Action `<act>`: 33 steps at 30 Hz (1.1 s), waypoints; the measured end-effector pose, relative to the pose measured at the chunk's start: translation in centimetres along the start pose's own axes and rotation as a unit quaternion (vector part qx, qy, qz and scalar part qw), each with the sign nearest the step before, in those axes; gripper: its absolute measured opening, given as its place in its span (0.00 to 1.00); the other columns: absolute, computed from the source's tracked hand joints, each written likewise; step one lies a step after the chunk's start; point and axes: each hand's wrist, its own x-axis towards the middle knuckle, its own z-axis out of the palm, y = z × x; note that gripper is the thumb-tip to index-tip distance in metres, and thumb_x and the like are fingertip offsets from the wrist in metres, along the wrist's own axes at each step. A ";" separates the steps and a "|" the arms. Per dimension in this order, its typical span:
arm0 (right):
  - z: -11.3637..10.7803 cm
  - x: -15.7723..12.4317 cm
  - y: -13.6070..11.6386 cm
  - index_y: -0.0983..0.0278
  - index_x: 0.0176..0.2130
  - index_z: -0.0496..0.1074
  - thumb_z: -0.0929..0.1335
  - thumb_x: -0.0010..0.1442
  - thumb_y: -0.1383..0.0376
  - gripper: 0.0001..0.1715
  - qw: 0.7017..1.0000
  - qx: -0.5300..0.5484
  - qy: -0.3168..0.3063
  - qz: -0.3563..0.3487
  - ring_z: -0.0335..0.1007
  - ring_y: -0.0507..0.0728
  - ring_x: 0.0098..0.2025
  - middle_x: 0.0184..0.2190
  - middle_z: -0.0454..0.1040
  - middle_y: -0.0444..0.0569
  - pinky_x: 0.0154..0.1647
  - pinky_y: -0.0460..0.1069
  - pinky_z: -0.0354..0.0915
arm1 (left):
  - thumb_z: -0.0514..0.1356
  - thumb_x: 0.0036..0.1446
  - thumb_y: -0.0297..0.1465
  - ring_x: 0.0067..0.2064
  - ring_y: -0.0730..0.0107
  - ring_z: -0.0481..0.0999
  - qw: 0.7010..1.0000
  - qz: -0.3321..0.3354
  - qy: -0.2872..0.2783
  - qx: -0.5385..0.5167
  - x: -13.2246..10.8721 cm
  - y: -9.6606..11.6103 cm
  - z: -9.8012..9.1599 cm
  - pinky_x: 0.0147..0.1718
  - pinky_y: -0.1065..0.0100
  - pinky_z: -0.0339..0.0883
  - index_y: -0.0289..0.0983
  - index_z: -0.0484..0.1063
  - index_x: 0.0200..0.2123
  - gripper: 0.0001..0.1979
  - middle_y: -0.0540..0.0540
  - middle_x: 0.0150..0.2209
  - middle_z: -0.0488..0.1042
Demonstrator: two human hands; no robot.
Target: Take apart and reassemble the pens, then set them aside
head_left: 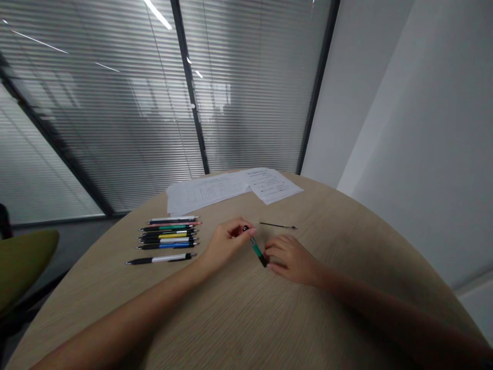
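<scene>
My left hand (230,239) pinches the top end of a green and black pen (257,250) between thumb and fingers. The pen tilts down to the right, its black end close to the tabletop. Beside that lower end is my right hand (289,259), low over the table with fingers loosely bent and the thumb apart from them. Whether its fingertips touch the pen is hard to tell. A thin dark pen refill (278,225) lies on the table just beyond my right hand.
Several pens (168,236) lie in a stacked row on the left, with a white and black pen (160,259) nearer me. Printed paper sheets (215,191) cover the far side of the round wooden table (246,318). A green chair (29,262) stands at the left.
</scene>
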 end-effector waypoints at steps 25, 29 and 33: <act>1.0 -0.1 1.3 0.63 0.30 0.68 0.64 0.52 0.70 0.04 0.999 0.024 0.046 0.013 0.63 0.53 0.37 0.31 0.69 0.46 0.40 0.50 0.57 | 0.58 0.44 0.39 0.17 0.80 0.56 0.973 -0.114 0.131 -0.150 1.5 -1.5 -1.4 0.17 0.75 0.48 0.33 0.69 0.25 0.13 0.56 0.13 0.58; 1.2 -0.1 1.5 0.62 0.31 0.68 0.63 0.50 0.74 0.09 0.998 0.037 0.050 0.023 0.62 0.53 0.38 0.33 0.69 0.46 0.41 0.50 0.57 | 0.57 0.44 0.39 0.17 0.80 0.56 0.969 -0.145 0.125 -0.157 1.4 -2.1 -1.9 0.16 0.76 0.48 0.31 0.70 0.25 0.14 0.55 0.14 0.59; 1.1 -0.1 1.3 0.63 0.32 0.69 0.62 0.47 0.77 0.14 0.997 0.062 0.049 0.026 0.62 0.53 0.39 0.33 0.69 0.46 0.41 0.50 0.57 | 0.57 0.42 0.38 0.16 0.80 0.57 0.966 -0.182 0.107 -0.151 0.6 -3.1 -2.3 0.14 0.76 0.48 0.31 0.70 0.25 0.14 0.54 0.15 0.60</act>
